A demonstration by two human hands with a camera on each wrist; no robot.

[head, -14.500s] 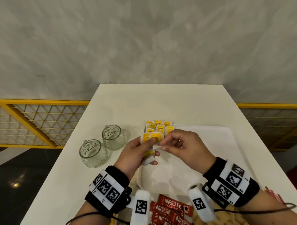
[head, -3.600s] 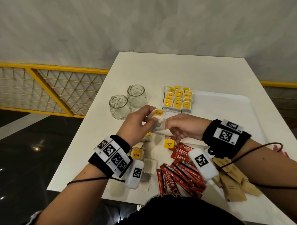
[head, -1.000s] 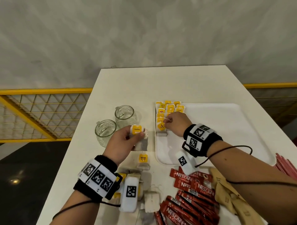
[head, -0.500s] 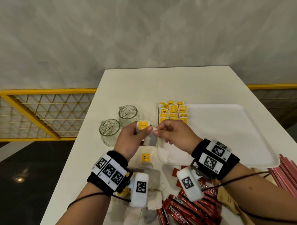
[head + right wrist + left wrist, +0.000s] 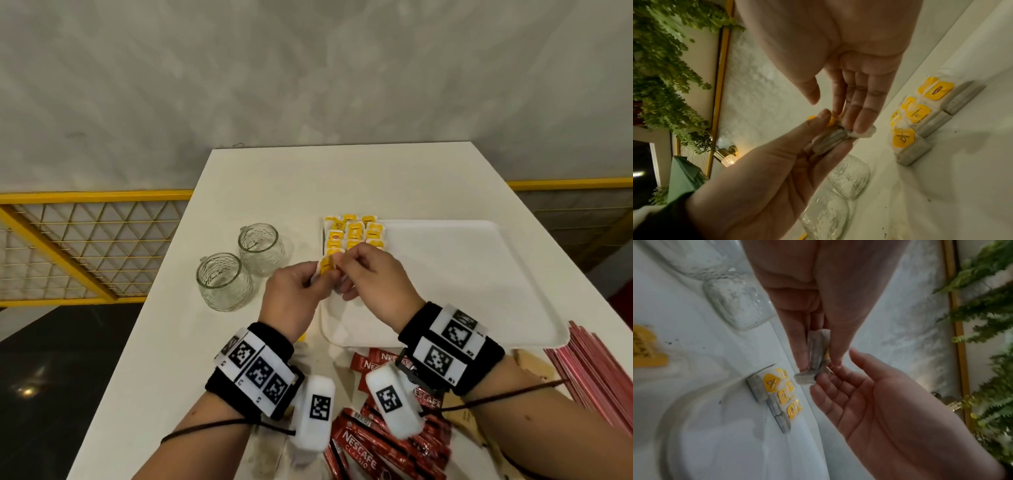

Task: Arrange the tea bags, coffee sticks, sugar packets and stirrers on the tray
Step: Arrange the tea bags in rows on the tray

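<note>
Red Nescafé coffee sticks [image 5: 383,442] lie in a loose heap at the table's near edge, partly under the wrists, with brown sugar packets [image 5: 529,363] beside them and a fan of pink stirrers [image 5: 596,370] at the right. Past these sits the white tray [image 5: 479,284], its near rim just beyond the heap. Above the tray's left edge the left hand [image 5: 291,294] pinches a tea bag [image 5: 327,265] between thumb and fingers, yellow tag up. The right hand [image 5: 373,274] meets it there: in the wrist views its fingers are mostly straight, the fingertips [image 5: 861,123] touching the bag's end, thumb apart. Left of the hands stand two empty glass jars [image 5: 224,286] on the white table [image 5: 308,178]. Farther back, rows of tea bags [image 5: 354,233] fill the tray's far-left corner.
</note>
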